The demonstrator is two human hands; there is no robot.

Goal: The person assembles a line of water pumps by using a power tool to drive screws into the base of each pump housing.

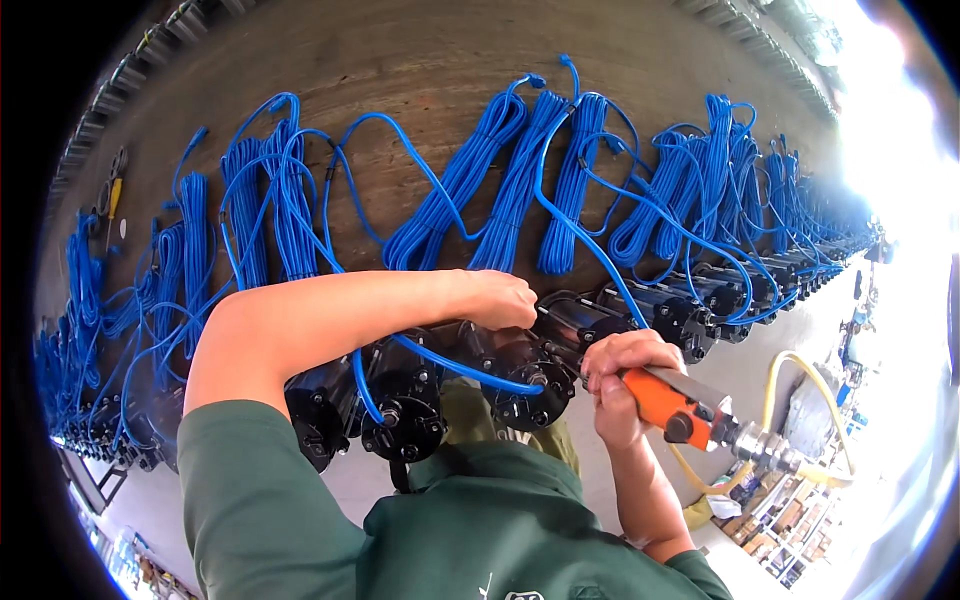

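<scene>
Facing the worktop (400, 60), with blue cable bundles (510, 220) lying across and black cylindrical units (405, 432) lining the near edge. Gripping an orange power tool (668, 405) just off that edge, with the right hand's (630, 362) fingers wrapped round. Curling the left hand's (503, 299) fingers narrowly beside the units; cannot tell around what.

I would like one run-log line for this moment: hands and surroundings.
left hand: curled near black cylindrical unit | right hand: gripping orange tool with yellow hose | around: blue cable bundles on brown table
</scene>
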